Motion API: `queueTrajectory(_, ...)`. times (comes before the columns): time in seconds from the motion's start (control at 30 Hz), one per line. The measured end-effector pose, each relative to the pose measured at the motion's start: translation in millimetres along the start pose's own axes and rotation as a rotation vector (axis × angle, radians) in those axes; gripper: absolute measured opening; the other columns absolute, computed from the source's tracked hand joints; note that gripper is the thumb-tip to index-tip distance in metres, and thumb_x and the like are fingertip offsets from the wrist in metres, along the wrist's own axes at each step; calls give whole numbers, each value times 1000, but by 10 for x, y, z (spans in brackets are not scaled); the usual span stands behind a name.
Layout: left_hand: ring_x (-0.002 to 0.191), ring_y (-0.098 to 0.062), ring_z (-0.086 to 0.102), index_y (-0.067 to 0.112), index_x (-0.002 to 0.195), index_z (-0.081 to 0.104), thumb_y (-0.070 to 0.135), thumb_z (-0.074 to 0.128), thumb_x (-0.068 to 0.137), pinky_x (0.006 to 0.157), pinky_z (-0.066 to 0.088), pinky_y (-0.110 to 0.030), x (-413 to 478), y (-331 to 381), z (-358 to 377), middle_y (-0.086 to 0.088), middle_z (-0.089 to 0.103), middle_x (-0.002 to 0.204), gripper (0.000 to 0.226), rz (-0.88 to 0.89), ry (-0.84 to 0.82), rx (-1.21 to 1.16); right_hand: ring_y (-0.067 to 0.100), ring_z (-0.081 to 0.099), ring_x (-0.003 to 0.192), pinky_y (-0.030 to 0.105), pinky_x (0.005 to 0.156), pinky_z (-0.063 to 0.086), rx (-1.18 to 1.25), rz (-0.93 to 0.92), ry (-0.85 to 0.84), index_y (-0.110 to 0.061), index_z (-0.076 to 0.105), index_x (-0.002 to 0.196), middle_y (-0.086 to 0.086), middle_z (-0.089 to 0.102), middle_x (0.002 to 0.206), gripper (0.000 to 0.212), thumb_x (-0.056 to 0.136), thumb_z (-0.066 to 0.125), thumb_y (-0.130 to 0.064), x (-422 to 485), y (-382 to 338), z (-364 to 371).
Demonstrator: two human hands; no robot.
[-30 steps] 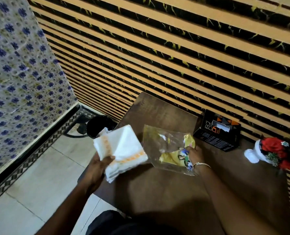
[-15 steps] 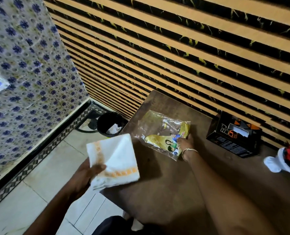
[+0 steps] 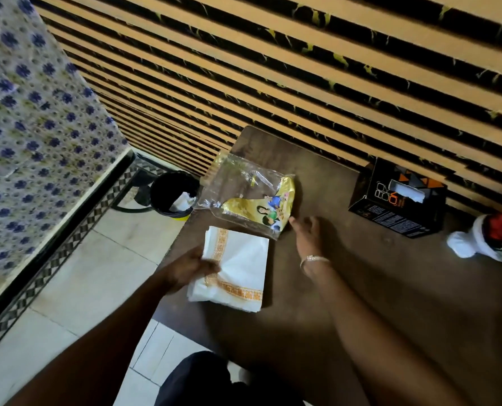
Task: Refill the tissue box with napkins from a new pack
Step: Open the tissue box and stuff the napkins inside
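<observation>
A stack of white napkins (image 3: 238, 268) with an orange patterned border lies at the left edge of the dark wooden table (image 3: 361, 303). My left hand (image 3: 189, 266) grips the stack's left side. The emptied clear and yellow pack wrapper (image 3: 249, 194) lies flat on the table beyond the napkins. My right hand (image 3: 308, 234) hovers just right of the wrapper with its fingers apart, holding nothing. The black tissue box (image 3: 396, 200) with orange triangles stands at the back right against the wall, a white tissue showing in its top slot.
A black waste bin (image 3: 172, 194) with crumpled paper inside stands on the tiled floor left of the table. A red and white decoration (image 3: 490, 238) lies at the table's right edge. The striped wall runs behind the table.
My left hand has brought the napkin stack from over the floor onto the table. My right hand has let go of the wrapper, which now lies flat.
</observation>
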State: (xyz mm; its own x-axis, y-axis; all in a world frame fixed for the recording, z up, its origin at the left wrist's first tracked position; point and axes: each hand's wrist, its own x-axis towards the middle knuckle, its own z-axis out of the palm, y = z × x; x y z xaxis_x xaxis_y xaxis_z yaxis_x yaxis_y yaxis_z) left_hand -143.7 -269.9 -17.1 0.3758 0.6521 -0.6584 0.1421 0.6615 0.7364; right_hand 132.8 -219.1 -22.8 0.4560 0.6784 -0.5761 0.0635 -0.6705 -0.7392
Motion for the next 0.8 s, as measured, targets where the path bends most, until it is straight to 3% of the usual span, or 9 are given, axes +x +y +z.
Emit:
queueTrajectory(0.1,112,-35,66,14,125,60,6,72,85,96,54,-49,86,-9,24,-11,72,118,42,-27,36,59,31,50,126,52,107,39,-76,80,-61,-17,45,137,13,50,141,97,55,63,-66,-185,549,9)
queueTrajectory(0.17,108,-28,69,21,126,58,23,77,82,95,55,-49,117,15,38,-3,72,119,48,-15,93,174,30,51,124,52,108,39,-119,129,-173,-15,47,135,13,51,139,82,65,68,-54,-472,710,60)
queueTrajectory(0.23,104,-20,68,21,128,53,42,75,80,95,54,-43,123,50,57,5,69,119,58,12,262,432,30,54,121,48,105,42,-116,182,-271,-12,46,136,14,53,135,61,83,68,-31,-799,649,109)
queueTrajectory(0.33,103,-29,66,13,128,55,37,66,88,89,54,-40,95,35,89,-7,70,116,48,56,587,793,31,63,105,35,82,50,-30,241,-325,-6,53,124,13,62,119,36,90,61,-12,-961,621,200)
queueTrajectory(0.4,109,-32,64,9,130,56,32,63,90,92,52,-39,89,-8,139,-13,68,122,47,57,596,856,34,65,99,31,71,50,-19,266,-344,-6,58,113,15,67,115,27,87,61,-11,-1035,591,280)
queueTrajectory(0.5,114,-34,60,5,134,54,25,62,91,97,49,-38,129,-64,169,-17,63,127,48,50,561,841,32,60,100,33,76,45,-24,266,-337,-15,57,102,13,64,116,30,73,63,-21,-1109,535,352)
queueTrajectory(0.57,117,-33,60,6,136,52,26,62,90,100,48,-38,162,-55,178,-16,63,130,51,65,572,834,29,55,102,37,85,46,-41,285,-320,-16,56,107,7,59,114,36,72,64,-20,-1102,557,397)
queueTrajectory(0.7,122,-35,56,4,142,47,23,62,90,106,43,-40,181,-79,208,-18,58,136,58,67,600,868,38,47,124,57,101,45,-195,295,-270,-32,48,110,8,53,130,73,40,64,-48,-650,1181,656)
queueTrajectory(0.8,125,-35,54,3,143,45,20,62,90,108,42,-39,195,-125,210,-19,56,139,59,68,596,892,38,40,130,56,104,41,-296,286,-287,-28,46,119,6,45,135,78,45,64,-47,-577,1247,701)
